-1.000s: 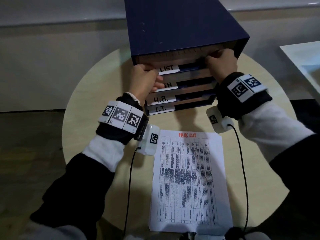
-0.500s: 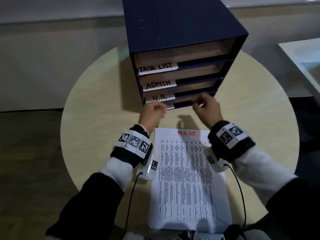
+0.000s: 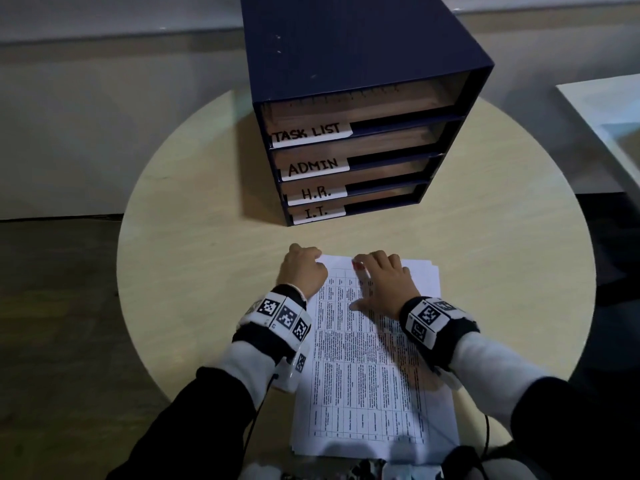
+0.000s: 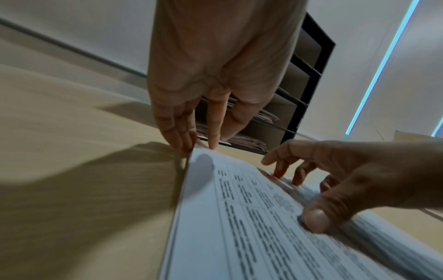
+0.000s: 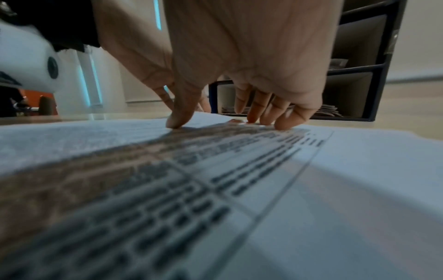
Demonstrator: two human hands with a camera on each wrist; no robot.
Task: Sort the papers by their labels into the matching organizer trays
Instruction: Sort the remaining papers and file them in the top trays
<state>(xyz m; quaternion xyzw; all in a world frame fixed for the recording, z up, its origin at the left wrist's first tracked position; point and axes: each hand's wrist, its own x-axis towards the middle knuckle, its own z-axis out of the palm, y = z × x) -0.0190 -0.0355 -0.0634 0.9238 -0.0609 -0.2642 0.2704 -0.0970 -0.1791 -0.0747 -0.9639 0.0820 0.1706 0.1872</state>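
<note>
A stack of white printed papers [image 3: 374,368] with a red title lies on the round table in front of me. My left hand [image 3: 301,268] is at the stack's far left corner, and its straight fingertips [image 4: 184,144] touch that corner's edge. The right hand [image 3: 377,278] lies spread on the top sheet [image 5: 239,170], with fingertips [image 5: 282,123] and thumb pressing down near the title. Beyond the stack stands the dark blue organizer [image 3: 346,64], whose trays are labelled TASK LIST [image 3: 308,133], ADMIN [image 3: 313,167], H.R. [image 3: 316,193] and I.T. [image 3: 316,212].
The round light wooden table [image 3: 194,271] has bare surface left and right of the stack. Some papers lie in the lower trays [image 4: 249,140]. A white surface [image 3: 609,109] stands off the table at the right. Cables run from both wrists.
Both hands have drawn back from the organizer's top tray and come down onto the far end of the paper stack. The tray labels are now uncovered.
</note>
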